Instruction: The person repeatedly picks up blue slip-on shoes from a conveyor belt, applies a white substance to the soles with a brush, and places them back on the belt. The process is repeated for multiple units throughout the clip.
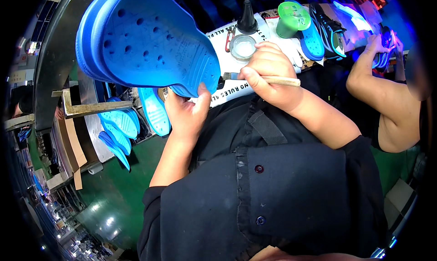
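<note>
Light is bright over the middle of my view: my left hand (184,110), my right hand (271,72) and the blue shoe sole (141,36) show clearly, and the white sheet (234,90) on the tabletop looks nearly washed out. My black clothing (305,188) sinks into darkness, its folds faint. At upper right, a strip of light (353,16) glares bluish white, tinting its surroundings blue-violet. White reflections gleam on the green floor (132,193) at lower left. The fisheye bends straight edges and squeezes the left background into tiny, unclear detail, black closing round the rim. A co-worker (387,92) at right is partly blurred.
</note>
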`<state>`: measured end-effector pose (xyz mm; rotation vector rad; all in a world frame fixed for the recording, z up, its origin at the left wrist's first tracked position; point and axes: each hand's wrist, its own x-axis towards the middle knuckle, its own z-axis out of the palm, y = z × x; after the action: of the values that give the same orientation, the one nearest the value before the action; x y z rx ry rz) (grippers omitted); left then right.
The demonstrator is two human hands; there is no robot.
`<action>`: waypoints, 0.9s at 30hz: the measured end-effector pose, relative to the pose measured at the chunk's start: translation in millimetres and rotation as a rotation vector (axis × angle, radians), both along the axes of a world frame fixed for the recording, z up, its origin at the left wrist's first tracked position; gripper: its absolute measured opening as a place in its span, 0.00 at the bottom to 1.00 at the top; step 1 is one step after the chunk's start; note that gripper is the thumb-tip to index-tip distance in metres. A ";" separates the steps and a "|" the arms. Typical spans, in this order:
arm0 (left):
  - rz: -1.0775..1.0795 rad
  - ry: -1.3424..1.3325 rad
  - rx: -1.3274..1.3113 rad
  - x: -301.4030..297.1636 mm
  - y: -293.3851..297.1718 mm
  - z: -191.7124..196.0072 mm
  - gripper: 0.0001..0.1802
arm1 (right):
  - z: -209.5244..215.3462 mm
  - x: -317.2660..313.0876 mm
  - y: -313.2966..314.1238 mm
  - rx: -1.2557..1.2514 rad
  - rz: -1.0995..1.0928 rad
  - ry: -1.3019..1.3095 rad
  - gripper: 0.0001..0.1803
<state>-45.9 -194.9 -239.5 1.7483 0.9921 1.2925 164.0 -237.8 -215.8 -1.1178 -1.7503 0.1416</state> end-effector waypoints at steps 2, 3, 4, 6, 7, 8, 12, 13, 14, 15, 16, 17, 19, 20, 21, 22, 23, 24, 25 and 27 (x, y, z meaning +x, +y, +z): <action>-0.008 -0.011 0.010 0.0 0.3 -2.6 0.17 | -1.9 3.0 -0.1 0.004 -0.008 0.017 0.09; -0.011 -0.016 0.015 -0.1 -0.1 -3.7 0.17 | -1.5 3.5 -1.5 -0.022 0.009 0.006 0.09; -0.034 0.013 0.012 -1.3 -0.8 -5.3 0.18 | -0.1 1.1 -2.5 -0.023 0.035 0.020 0.09; -0.082 0.069 0.006 -5.4 -1.7 -7.5 0.20 | 3.0 -5.6 -3.9 -0.025 0.087 0.047 0.08; -0.092 0.088 0.036 -6.7 -0.4 -7.4 0.20 | 2.7 -6.1 -4.7 -0.024 0.070 0.022 0.08; -0.101 0.107 0.065 -7.6 2.1 -7.5 0.20 | 2.1 -4.9 -5.6 -0.021 0.068 0.021 0.08; -0.105 0.078 0.093 -4.6 2.2 -6.3 0.19 | -0.7 2.6 -6.0 -0.012 0.061 0.041 0.08; -0.106 0.068 0.091 -4.4 1.6 -6.5 0.19 | -0.3 3.1 -6.0 -0.010 0.057 0.053 0.08; -0.106 0.058 0.089 -4.5 0.9 -6.8 0.19 | 0.1 0.8 -5.3 -0.004 0.063 0.064 0.09; -0.108 0.048 0.088 -4.0 0.5 -6.7 0.19 | 1.2 -3.1 -3.9 0.002 0.069 0.075 0.09; -0.109 0.021 0.095 -2.6 0.0 -6.0 0.19 | 1.7 -5.6 -3.4 0.009 0.074 0.085 0.09; -0.110 -0.005 0.103 -0.5 -0.4 -4.9 0.19 | 1.2 -6.6 -4.3 0.006 0.078 0.080 0.09; -0.087 0.006 0.146 -1.1 0.6 -6.0 0.19 | -1.7 -9.7 -4.5 -0.002 0.091 0.074 0.10; -0.067 0.041 0.183 -2.2 1.8 -8.2 0.19 | -0.9 -9.0 -4.6 -0.020 0.101 0.075 0.10; -0.049 0.074 0.219 -3.3 2.6 -10.3 0.19 | 0.5 -6.5 -5.9 -0.038 0.109 0.075 0.10; -0.043 0.077 0.226 -4.3 3.0 -11.4 0.19 | 0.9 -4.5 -7.1 -0.057 0.117 0.074 0.10; -0.037 0.081 0.232 -5.3 3.3 -12.0 0.19 | 0.1 -3.5 -7.3 -0.071 0.123 0.105 0.10; -0.033 0.082 0.239 -5.1 3.2 -13.1 0.19 | -1.1 -3.1 -6.8 -0.057 0.102 0.126 0.11; -0.043 0.064 0.217 -4.4 2.3 -12.7 0.19 | -2.2 -2.9 -6.0 -0.041 0.080 0.147 0.11; -0.062 0.028 0.174 -2.3 0.9 -8.7 0.19 | -3.5 -3.6 -2.1 0.006 0.063 0.166 0.10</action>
<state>-48.1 -194.1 -248.2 1.9173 0.8553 1.3523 160.5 -239.9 -219.3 -1.0173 -1.6369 0.2603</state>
